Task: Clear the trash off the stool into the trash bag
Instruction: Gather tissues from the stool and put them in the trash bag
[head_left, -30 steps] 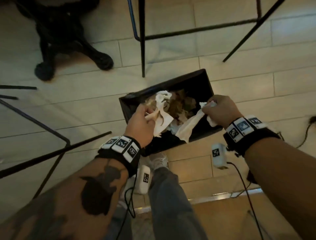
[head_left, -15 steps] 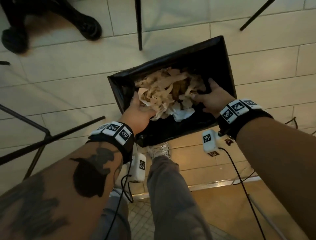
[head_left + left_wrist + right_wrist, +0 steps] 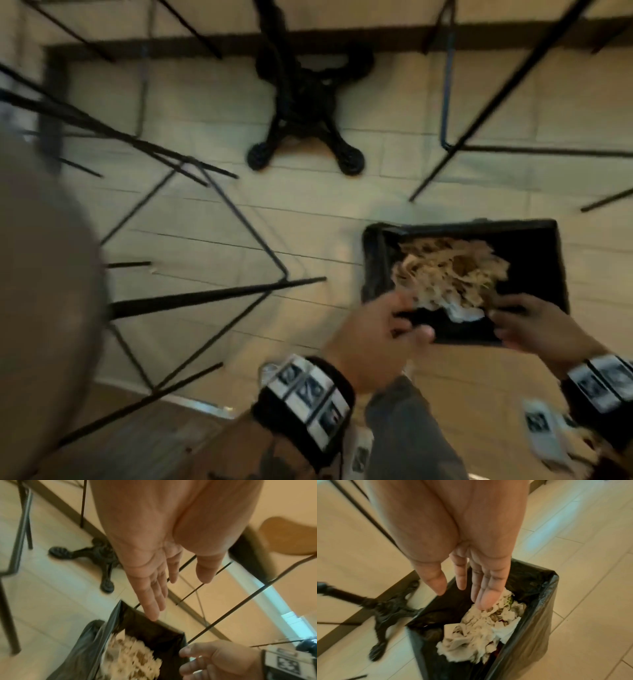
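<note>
The black trash bag (image 3: 462,226) lines a rectangular bin on the tiled floor, and crumpled tissues (image 3: 448,270) are piled inside it. My left hand (image 3: 387,325) hovers over the bag's near left corner, empty. In the left wrist view the left hand (image 3: 154,588) has straight fingers above the bag's rim (image 3: 145,626). My right hand (image 3: 461,588) hangs open just over the tissues (image 3: 476,635) and holds nothing. A blurred round tan stool seat (image 3: 44,291) fills the left edge of the head view. Whether trash lies on it is hidden.
A black cast-iron table base (image 3: 305,116) stands on the floor beyond the bag. Thin black metal chair and stool legs (image 3: 219,294) cross the floor to the left and at the back. A wooden seat (image 3: 288,536) shows in the left wrist view.
A second ago both hands held tissues over the bag, then pressed them in. Now both hands are empty and raised near the bag's front rim. The view has swung left.
</note>
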